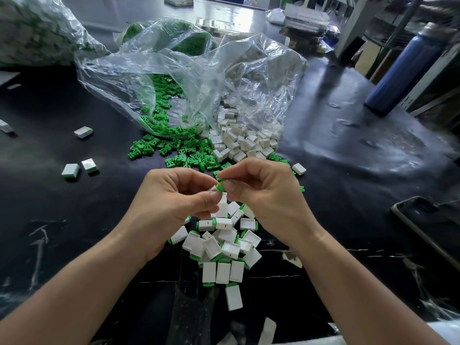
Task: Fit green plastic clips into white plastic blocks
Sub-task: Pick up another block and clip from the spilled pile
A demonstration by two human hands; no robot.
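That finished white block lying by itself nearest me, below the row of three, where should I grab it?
I'd pinch the white rectangular plastic block across its two long sides, coming from above. It lies flat, apart from the pile, both long sides look free, and its green clip end points away.

One camera, worn on the person's head, looks forward and steeply down across a dark table [348, 145]. It sits close: the left hand [174, 195] and right hand [263, 190] meet just on the near side of the clear bag [261, 78], with the forearms running in from the bottom edge. The bag fills the upper middle, and a blue bottle [403, 73] stands well to its right, tilted by the wide lens.
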